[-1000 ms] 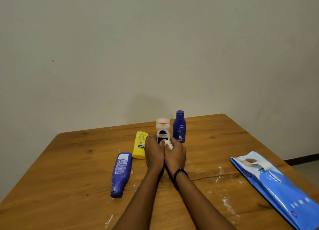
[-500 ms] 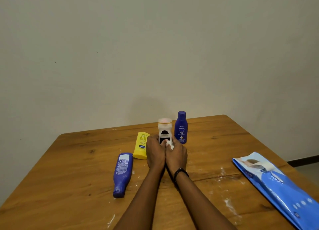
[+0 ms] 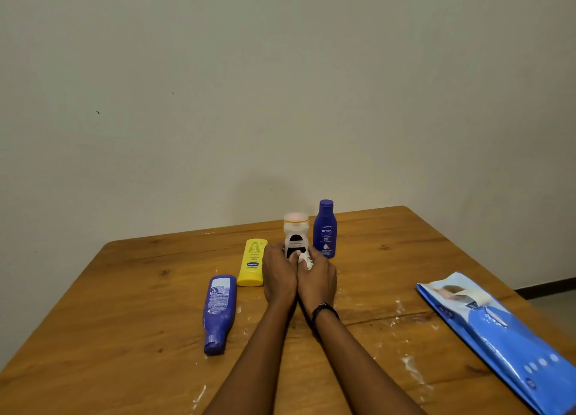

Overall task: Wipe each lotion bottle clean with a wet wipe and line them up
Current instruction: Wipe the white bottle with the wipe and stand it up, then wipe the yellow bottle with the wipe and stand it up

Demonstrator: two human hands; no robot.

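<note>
At the far centre of the desk (image 3: pixel 389 258), the white bottle (image 3: pixel 295 233) remains upright beside the blue bottle (image 3: pixel 324 230), left hand (image 3: pixel 279 276) still gripping its base, right hand (image 3: pixel 318 277) still pressing the wet wipe (image 3: pixel 304 261) against it, so wiping continues.

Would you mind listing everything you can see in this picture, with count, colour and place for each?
Upright blue bottle: 1, dark blue, far centre of the table, right of the white bottle.
White bottle: 1, white with a dark label and pinkish cap, upright, its base between the two hands.
Yellow bottle: 1, yellow, lying flat left of the hands.
Lying blue bottle: 1, dark blue, lying flat nearer the camera, left of the arms.
Wet wipe: 1, white, bunched at the right hand's fingers against the white bottle.
Wipes pack: 1, blue and white, flat at the table's right edge.
Table: 1, brown wood, white smears.
Wall: pale, behind.
Wristband: 1, black, right wrist.
Left hand: on the white bottle.
Right hand: holding the wet wipe.
</note>
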